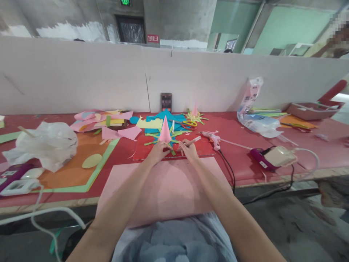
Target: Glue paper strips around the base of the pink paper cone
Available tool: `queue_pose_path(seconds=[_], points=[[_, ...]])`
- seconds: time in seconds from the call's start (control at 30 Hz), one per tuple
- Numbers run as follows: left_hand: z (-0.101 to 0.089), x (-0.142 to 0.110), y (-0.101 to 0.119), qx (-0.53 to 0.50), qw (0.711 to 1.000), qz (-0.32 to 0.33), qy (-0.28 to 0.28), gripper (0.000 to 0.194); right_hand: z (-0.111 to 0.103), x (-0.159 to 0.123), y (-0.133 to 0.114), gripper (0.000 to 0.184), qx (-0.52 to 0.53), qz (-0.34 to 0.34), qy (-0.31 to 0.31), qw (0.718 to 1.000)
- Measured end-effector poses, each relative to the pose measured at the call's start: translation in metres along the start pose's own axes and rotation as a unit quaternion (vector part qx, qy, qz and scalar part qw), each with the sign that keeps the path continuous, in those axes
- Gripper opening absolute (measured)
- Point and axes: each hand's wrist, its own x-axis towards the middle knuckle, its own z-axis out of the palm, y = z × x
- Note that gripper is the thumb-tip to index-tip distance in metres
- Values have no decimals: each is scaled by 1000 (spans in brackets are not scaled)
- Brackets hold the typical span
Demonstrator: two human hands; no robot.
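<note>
A pink paper cone (pixel 165 131) stands upright on a blue and green paper star with green strips (pixel 177 133) radiating from its base. At the near side of this piece, my left hand (pixel 158 153) has its fingers closed on the end of a green strip. My right hand (pixel 190 150) grips a slim pale pen (pixel 195 139), its tip pointing down and left towards the strips. Under the piece lies a red board (pixel 139 150). Scissors with red and yellow handles (pixel 190 124) rest just behind, near a second, smaller pink cone (pixel 195 110) on green strips.
A pink glue gun (pixel 212 140) lies to the right, its cord trailing over the table edge. Further right are a purple power strip (pixel 263 159) and a plastic bag (pixel 252 116). Paper scraps (pixel 120 133) and a crumpled bag (pixel 47 143) lie left. A phone (pixel 166 101) leans on the partition.
</note>
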Motion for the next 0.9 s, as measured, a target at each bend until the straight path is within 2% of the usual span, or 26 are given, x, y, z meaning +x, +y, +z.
queue_pose_path(seconds=[0.2, 0.37, 0.57, 0.77, 0.9], points=[[-7, -3, 8, -6, 999, 30, -13, 17, 1, -2, -1, 36, -22, -9, -48, 999], [-5, -3, 4, -6, 999, 54, 1, 15, 1, -2, 0, 36, -51, -3, -65, 997], [-4, -2, -1, 32, 998, 44, 5, 16, 0, -4, -3, 37, -51, -1, -74, 996], [-5, -2, 0, 13, 999, 30, -4, 17, 1, -3, 0, 36, -40, 4, -80, 996], [-3, -1, -3, 15, 999, 32, 1, 15, 1, -4, -1, 32, -73, -1, -87, 994]])
